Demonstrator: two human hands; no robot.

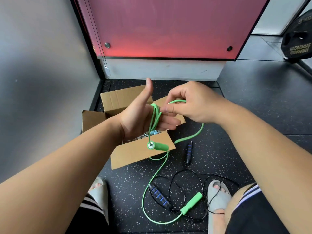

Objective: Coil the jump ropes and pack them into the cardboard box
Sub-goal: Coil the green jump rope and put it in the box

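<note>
My left hand (141,119) is held flat over the open cardboard box (135,154), thumb up, with loops of the green jump rope (154,120) wound around the palm. One green handle (157,146) hangs below that hand. My right hand (190,103) pinches the green cord beside the left fingers. The rest of the cord trails down to the floor and ends at the second green handle (191,203). A black jump rope with blue-ringed handles (159,196) lies tangled on the floor near my feet. Pale rope (152,133) shows inside the box.
The box sits on black speckled rubber flooring (128,183) in a corner, a grey wall (42,81) to the left and a red panel (168,27) behind. My sandalled feet (217,195) flank the ropes. A black weight plate (298,36) leans at far right.
</note>
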